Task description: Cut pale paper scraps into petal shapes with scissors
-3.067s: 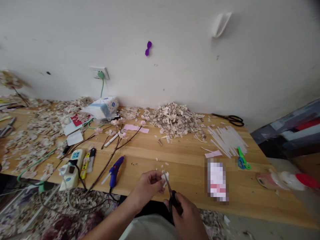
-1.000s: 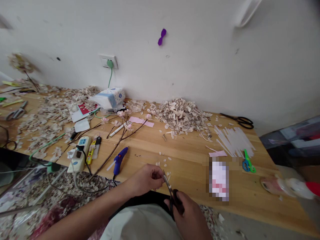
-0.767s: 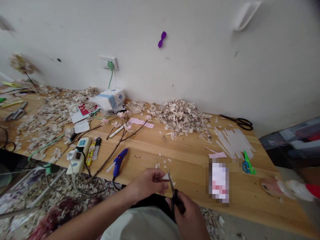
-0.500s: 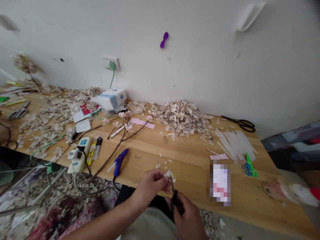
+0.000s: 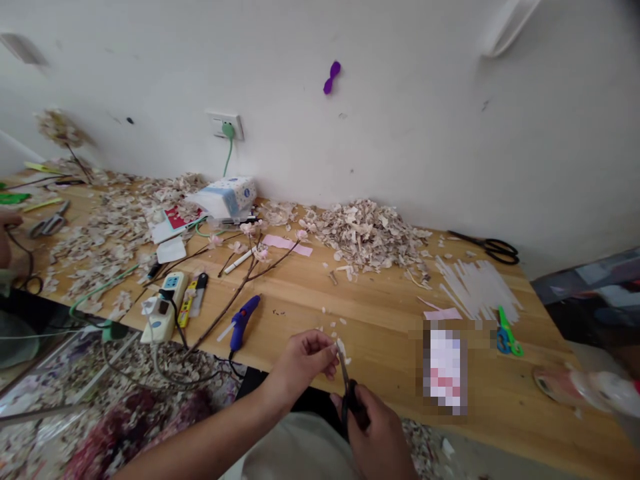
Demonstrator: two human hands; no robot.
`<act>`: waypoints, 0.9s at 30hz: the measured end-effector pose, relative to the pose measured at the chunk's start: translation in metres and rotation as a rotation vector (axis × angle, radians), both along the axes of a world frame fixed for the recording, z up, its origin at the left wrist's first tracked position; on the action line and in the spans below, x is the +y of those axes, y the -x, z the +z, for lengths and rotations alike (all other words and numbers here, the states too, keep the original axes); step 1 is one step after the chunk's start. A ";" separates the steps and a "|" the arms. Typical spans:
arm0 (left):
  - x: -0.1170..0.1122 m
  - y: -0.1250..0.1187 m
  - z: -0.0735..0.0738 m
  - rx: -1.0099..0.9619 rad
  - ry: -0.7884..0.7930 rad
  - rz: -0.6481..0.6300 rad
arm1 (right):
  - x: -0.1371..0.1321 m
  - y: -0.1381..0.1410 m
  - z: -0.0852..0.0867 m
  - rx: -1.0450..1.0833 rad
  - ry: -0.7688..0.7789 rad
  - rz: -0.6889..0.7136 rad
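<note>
My left hand (image 5: 300, 365) pinches a small white paper piece (image 5: 341, 347) at the near edge of the wooden table (image 5: 380, 313). My right hand (image 5: 374, 440) grips black scissors (image 5: 349, 390), blades pointing up against the paper piece. Tiny white scraps (image 5: 333, 325) lie on the wood just beyond my fingers. A blue glue gun (image 5: 242, 321) rests to the left of my left hand.
A heap of pale paper petals (image 5: 365, 233) sits by the wall. Branches with pink blossoms (image 5: 240, 273), a power strip (image 5: 165, 308), tissue pack (image 5: 225, 195), white strips (image 5: 475, 283), green scissors (image 5: 506, 331) and black scissors (image 5: 493, 247) lie about. Another person's hand (image 5: 6, 230) shows far left.
The paper piece stays in my left fingers while the scissors work at it; both hands shift slightly. The view has drifted left, bringing another person's hand into sight.
</note>
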State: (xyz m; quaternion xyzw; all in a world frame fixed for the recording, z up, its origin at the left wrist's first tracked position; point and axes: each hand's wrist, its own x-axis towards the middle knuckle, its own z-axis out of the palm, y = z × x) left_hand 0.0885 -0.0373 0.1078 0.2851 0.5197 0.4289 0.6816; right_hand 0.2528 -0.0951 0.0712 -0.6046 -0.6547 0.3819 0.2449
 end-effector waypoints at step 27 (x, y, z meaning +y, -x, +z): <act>0.004 0.010 0.004 0.095 -0.046 -0.104 | 0.005 -0.003 0.004 0.000 0.047 0.044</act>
